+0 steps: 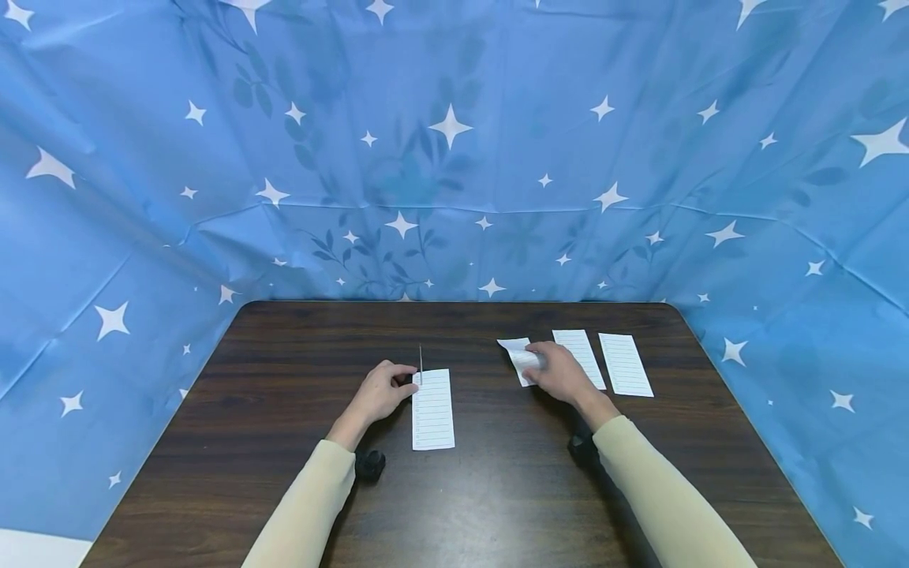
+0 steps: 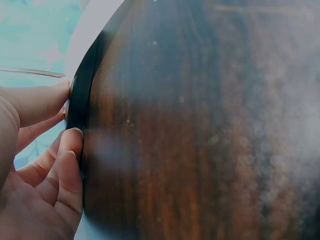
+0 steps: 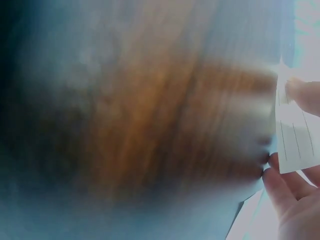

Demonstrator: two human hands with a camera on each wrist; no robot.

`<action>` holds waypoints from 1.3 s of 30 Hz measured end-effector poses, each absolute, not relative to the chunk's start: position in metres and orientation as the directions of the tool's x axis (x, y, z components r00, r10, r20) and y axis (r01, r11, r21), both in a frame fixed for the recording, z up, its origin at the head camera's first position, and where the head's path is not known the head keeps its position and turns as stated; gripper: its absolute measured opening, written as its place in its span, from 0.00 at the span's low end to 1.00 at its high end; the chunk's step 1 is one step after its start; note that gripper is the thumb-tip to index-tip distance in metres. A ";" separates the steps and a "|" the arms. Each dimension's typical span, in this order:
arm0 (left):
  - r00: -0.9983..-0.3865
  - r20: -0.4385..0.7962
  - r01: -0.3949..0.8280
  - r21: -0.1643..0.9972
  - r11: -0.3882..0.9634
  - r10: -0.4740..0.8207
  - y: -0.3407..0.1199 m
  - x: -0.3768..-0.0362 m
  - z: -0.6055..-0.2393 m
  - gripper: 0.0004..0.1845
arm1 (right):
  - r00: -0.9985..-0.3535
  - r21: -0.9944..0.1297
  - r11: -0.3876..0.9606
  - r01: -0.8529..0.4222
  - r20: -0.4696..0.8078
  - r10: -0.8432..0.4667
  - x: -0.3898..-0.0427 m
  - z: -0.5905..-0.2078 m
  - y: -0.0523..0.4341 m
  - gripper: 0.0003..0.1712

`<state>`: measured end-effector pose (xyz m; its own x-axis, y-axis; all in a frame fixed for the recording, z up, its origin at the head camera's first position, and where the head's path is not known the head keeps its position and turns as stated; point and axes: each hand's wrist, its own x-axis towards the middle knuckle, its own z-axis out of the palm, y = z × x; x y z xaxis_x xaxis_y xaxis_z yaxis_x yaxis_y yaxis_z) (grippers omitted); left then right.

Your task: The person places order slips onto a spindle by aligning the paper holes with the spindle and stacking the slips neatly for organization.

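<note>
Dark wood tabletop (image 1: 469, 505) fills lower view. Two lined slips (image 1: 625, 364) lie flat at 2 o'clock. Lined paper strip (image 1: 433, 410) at centre; left hand (image 1: 379, 392), grip pinching its 11 o'clock corner. Right hand (image 1: 561, 371), grip closed on curled slip (image 1: 521, 359) at 1 o'clock.

right wrist view: table (image 3: 140, 125) blurred

Dark wood table (image 1: 469, 505), blue star-print cloth (image 1: 454, 158) hung behind and at both sides. Two lined paper slips (image 1: 625, 364) lie flat side by side, far right on the table.
</note>
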<state>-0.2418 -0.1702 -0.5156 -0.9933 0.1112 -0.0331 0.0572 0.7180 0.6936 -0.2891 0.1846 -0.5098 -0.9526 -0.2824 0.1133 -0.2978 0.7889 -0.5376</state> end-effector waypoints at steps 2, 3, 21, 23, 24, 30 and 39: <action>-0.993 -0.034 0.056 0.695 0.717 0.110 -0.170 -0.241 -0.516 0.19 | -0.954 -0.553 0.779 -0.296 0.126 -0.273 -0.289 -0.511 0.185 0.27; -0.993 -0.035 0.055 0.696 0.716 0.109 -0.170 -0.241 -0.516 0.19 | -0.954 -0.561 0.773 -0.294 0.131 -0.268 -0.289 -0.512 0.185 0.27; -0.991 -0.034 0.068 0.707 0.704 0.129 -0.172 -0.241 -0.518 0.18 | -0.984 -0.708 0.685 -0.171 0.090 -0.153 -0.287 -0.507 0.182 0.25; -0.991 -0.034 0.068 0.706 0.705 0.129 -0.172 -0.241 -0.517 0.19 | -0.984 -0.718 0.674 -0.174 0.097 -0.150 -0.287 -0.508 0.182 0.25; -0.991 -0.036 0.065 0.706 0.705 0.128 -0.172 -0.241 -0.517 0.19 | -0.984 -0.722 0.669 -0.176 0.103 -0.148 -0.286 -0.508 0.181 0.25; -0.991 -0.046 0.056 0.700 0.712 0.123 -0.173 -0.242 -0.517 0.19 | -0.985 -0.750 0.639 -0.171 0.107 -0.138 -0.284 -0.507 0.178 0.26; -0.991 -0.049 0.055 0.706 0.706 0.126 -0.172 -0.242 -0.516 0.18 | -0.985 -0.763 0.627 -0.157 0.073 -0.159 -0.278 -0.502 0.173 0.31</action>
